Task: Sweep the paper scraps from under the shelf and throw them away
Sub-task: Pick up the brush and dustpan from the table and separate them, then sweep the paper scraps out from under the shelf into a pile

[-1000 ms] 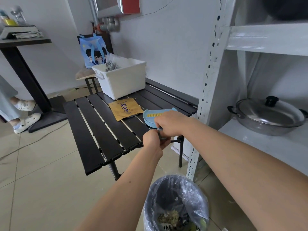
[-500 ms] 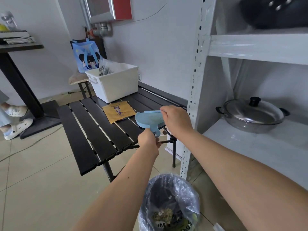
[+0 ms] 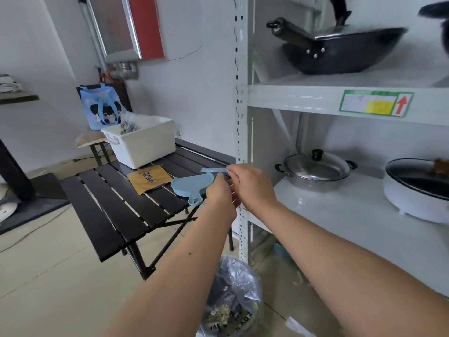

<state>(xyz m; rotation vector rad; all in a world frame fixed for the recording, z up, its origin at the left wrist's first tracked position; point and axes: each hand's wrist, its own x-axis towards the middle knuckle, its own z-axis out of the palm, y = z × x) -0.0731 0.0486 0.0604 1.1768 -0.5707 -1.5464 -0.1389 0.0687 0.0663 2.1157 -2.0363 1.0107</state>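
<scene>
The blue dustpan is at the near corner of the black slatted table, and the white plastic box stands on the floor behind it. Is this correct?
Not quite. In the head view the white plastic box stands on the black slatted table, at its far end, not on the floor. The blue dustpan is indeed at the near corner.

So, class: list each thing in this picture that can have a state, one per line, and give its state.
Dustpan: resting on the black table, touched by the left hand.
Brush: held by the right hand.
Steel pot: lid on.
Bin: open, scraps inside.
White box: open.
</scene>
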